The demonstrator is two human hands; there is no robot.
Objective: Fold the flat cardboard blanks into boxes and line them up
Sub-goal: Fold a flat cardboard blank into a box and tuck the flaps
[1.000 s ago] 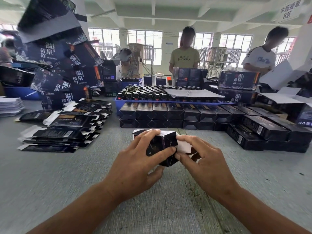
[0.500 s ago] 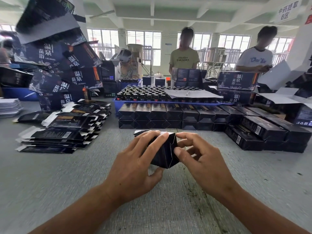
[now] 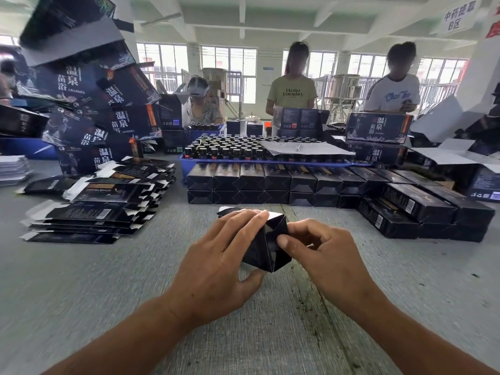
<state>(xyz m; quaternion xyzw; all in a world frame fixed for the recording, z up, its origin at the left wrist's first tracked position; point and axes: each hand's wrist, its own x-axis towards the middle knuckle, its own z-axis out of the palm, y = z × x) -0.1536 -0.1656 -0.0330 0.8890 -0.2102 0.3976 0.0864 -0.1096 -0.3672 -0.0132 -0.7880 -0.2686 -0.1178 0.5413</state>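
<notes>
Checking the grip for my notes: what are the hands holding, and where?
Both hold one black box: left hand wraps its top and left side, right hand pinches its near end.

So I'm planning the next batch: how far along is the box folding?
Done: two tiers of folded boxes are lined up ahead. In hand: the left hand grips one box while the right hand closes its end. Left: a big stack of flat blanks.

A box (image 3: 266,244) sits mid-worktop (image 3: 81,280) between the hands. Flat blanks (image 3: 97,209) are stacked toward the left edge. Rows of folded boxes (image 3: 270,185) line up behind, running to the right edge. A tray of bottles (image 3: 232,151) stands behind the rows.
</notes>
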